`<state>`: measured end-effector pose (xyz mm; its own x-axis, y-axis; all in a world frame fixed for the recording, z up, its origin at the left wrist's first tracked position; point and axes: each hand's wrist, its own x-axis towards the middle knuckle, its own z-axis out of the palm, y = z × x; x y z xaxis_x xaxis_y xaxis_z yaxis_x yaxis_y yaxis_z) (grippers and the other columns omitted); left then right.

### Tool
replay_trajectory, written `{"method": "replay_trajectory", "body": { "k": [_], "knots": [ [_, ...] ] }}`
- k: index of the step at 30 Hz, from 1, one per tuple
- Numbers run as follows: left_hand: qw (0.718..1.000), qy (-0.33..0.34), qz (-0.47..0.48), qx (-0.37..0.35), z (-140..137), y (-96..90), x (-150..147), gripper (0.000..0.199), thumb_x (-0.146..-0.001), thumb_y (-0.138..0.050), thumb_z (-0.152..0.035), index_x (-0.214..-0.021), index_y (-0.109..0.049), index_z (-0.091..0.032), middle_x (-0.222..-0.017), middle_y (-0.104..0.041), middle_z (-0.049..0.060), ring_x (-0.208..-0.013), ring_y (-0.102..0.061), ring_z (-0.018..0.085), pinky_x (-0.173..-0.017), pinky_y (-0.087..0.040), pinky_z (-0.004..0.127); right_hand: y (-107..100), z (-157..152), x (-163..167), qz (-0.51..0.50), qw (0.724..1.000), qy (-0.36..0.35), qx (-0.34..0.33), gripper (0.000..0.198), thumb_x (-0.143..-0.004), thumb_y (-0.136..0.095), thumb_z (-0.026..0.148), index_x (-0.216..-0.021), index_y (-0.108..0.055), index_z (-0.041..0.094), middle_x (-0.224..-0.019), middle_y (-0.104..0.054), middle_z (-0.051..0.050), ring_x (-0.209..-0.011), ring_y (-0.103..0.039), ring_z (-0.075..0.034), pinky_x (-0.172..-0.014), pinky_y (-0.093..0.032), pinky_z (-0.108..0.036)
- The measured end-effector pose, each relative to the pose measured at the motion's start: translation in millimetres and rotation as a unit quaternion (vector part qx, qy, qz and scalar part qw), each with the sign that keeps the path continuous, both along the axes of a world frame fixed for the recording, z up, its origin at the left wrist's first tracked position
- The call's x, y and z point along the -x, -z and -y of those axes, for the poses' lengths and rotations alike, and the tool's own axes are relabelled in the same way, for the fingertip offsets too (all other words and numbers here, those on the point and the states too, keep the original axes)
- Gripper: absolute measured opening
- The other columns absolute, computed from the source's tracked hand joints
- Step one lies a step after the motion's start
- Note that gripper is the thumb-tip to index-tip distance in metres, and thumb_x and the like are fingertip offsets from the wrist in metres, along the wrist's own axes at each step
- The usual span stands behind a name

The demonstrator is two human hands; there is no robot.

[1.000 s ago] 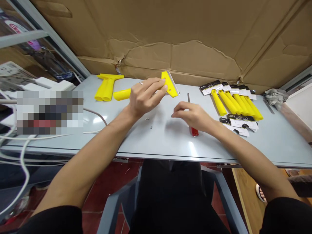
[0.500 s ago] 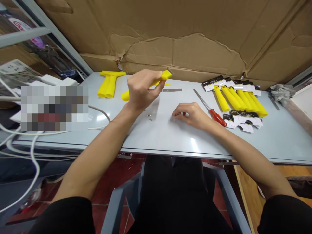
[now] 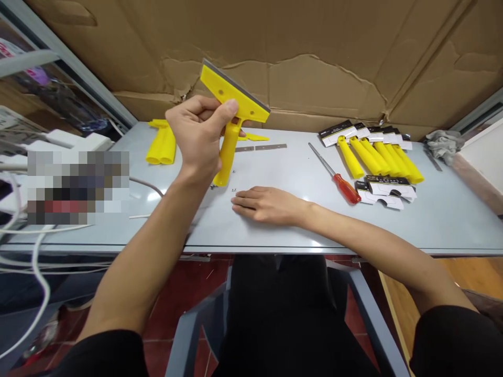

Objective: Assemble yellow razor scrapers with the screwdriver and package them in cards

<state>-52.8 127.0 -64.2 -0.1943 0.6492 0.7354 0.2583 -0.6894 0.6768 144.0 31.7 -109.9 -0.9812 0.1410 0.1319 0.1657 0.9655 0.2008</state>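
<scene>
My left hand (image 3: 195, 131) is closed on a yellow scraper (image 3: 227, 159), raised above the table with its wide head tilted up. A dark blade runs along the head's upper edge, and two round fastener spots show on its face. Palm down, my right hand (image 3: 271, 206) lies on the table with its fingers stretched to the left. Tiny metal fasteners (image 3: 234, 189) lie just past those fingertips; whether they are screws or nuts I cannot tell. Behind the scraper are two flat metal blades (image 3: 271, 147) and a thin yellow plastic piece (image 3: 255, 137).
A red-handled screwdriver (image 3: 346, 188) lies right of centre. Beyond it are several yellow handles (image 3: 369, 157) with black-and-white cards (image 3: 387, 193). More yellow parts (image 3: 161, 146) stand back left, near white cables (image 3: 39, 272). A grey cloth (image 3: 446, 146) sits far right. Cardboard (image 3: 314, 31) walls the back.
My left hand has turned the scraper so its face and blade edge show, and has moved left. My right hand has gone from a pinch to lying flat, further left, near the fasteners.
</scene>
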Motion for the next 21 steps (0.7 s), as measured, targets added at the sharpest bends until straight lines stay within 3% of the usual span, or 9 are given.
{"method": "replay_trajectory", "body": {
  "k": [4,8,11,13,14,16,18,19,21],
  "knots": [
    [0.999,0.027,-0.017,0.032,-1.4,4.5,-4.2,0.086,-0.084,-0.068,-0.101,-0.087,-0.039,-0.02,-0.074,-0.054,-0.01,-0.076,-0.069,0.004,-0.056,-0.055,0.027,-7.5,8.9,-2.3,0.009,1.0,-0.007,-0.012,0.035,-0.109,-0.039,0.015,-0.118,-0.071,0.004,-0.126,-0.067,-0.015,-0.115,-0.059,-0.01,-0.104,-0.05,-0.031],
    [0.998,0.036,0.033,0.051,6.8,0.6,-14.7,0.092,-0.07,-0.073,-0.107,-0.084,-0.042,-0.022,-0.071,-0.06,-0.011,-0.07,-0.066,0.004,-0.056,-0.059,0.029,-14.5,14.7,-3.3,0.01,1.0,-0.023,-0.016,0.042,-0.107,-0.031,0.01,-0.091,-0.069,0.005,-0.097,-0.066,-0.01,-0.096,-0.057,-0.009,-0.089,-0.044,-0.031],
    [0.999,0.019,0.039,0.003,20.9,-4.9,-21.9,0.077,-0.08,-0.082,-0.094,-0.081,-0.055,-0.023,-0.072,-0.071,-0.008,-0.06,-0.067,0.006,-0.052,-0.061,0.031,-23.6,12.8,-16.4,-0.145,0.989,-0.014,-0.035,0.039,-0.112,-0.038,0.021,-0.102,-0.075,0.013,-0.1,-0.069,-0.004,-0.088,-0.055,-0.005,-0.082,-0.044,-0.026],
    [0.991,-0.054,-0.041,-0.113,32.3,-8.9,-25.5,0.053,-0.095,-0.086,-0.071,-0.085,-0.067,-0.023,-0.076,-0.078,-0.006,-0.063,-0.072,0.008,-0.055,-0.062,0.03,-35.6,6.3,-35.4,-0.324,0.945,0.019,-0.031,0.027,-0.111,-0.051,0.026,-0.112,-0.076,0.016,-0.106,-0.071,-0.002,-0.094,-0.058,-0.001,-0.084,-0.049,-0.018],
    [0.97,-0.096,-0.101,-0.198,38.0,-10.6,-27.2,0.038,-0.101,-0.085,-0.057,-0.09,-0.072,-0.024,-0.08,-0.081,-0.004,-0.067,-0.075,0.009,-0.059,-0.064,0.028,-43.4,1.6,-47.0,-0.396,0.917,0.047,-0.014,0.024,-0.109,-0.056,0.027,-0.114,-0.076,0.015,-0.109,-0.072,-0.002,-0.099,-0.061,0.001,-0.088,-0.051,-0.015],
    [0.894,-0.141,-0.228,-0.359,48.1,-13.0,-31.1,0.01,-0.104,-0.081,-0.031,-0.102,-0.076,-0.023,-0.09,-0.085,-0.001,-0.078,-0.081,0.013,-0.068,-0.068,0.027,-59.9,-8.9,-70.0,-0.525,0.844,0.092,0.052,0.023,-0.107,-0.062,0.032,-0.109,-0.076,0.013,-0.102,-0.071,-0.002,-0.098,-0.066,0.002,-0.091,-0.055,-0.012],
    [0.815,-0.139,-0.322,-0.46,55.9,-13.0,-35.4,0.009,-0.102,-0.079,-0.019,-0.11,-0.075,-0.018,-0.096,-0.087,0.003,-0.086,-0.085,0.018,-0.071,-0.07,0.028,-73.9,-17.0,-87.4,-0.606,0.77,0.131,0.152,0.03,-0.104,-0.068,0.041,-0.106,-0.076,0.012,-0.098,-0.071,-0.002,-0.084,-0.066,0.003,-0.079,-0.055,-0.011],
    [0.787,-0.135,-0.353,-0.487,58.7,-11.8,-37.2,0.011,-0.101,-0.079,-0.016,-0.111,-0.075,-0.016,-0.098,-0.087,0.005,-0.087,-0.086,0.021,-0.069,-0.071,0.029,-78.8,-19.0,-92.9,-0.619,0.746,0.145,0.199,0.034,-0.102,-0.071,0.045,-0.106,-0.077,0.012,-0.099,-0.072,-0.002,-0.079,-0.066,0.003,-0.075,-0.055,-0.011],
    [0.753,-0.132,-0.398,-0.507,62.1,-6.9,-39.2,0.015,-0.101,-0.079,-0.014,-0.116,-0.074,-0.013,-0.104,-0.088,0.009,-0.092,-0.087,0.024,-0.065,-0.07,0.03,-84.1,-18.3,-97.7,-0.605,0.739,0.146,0.258,0.039,-0.097,-0.077,0.049,-0.11,-0.079,0.012,-0.099,-0.073,-0.003,-0.079,-0.069,0.002,-0.075,-0.059,-0.012]
  ]
}}
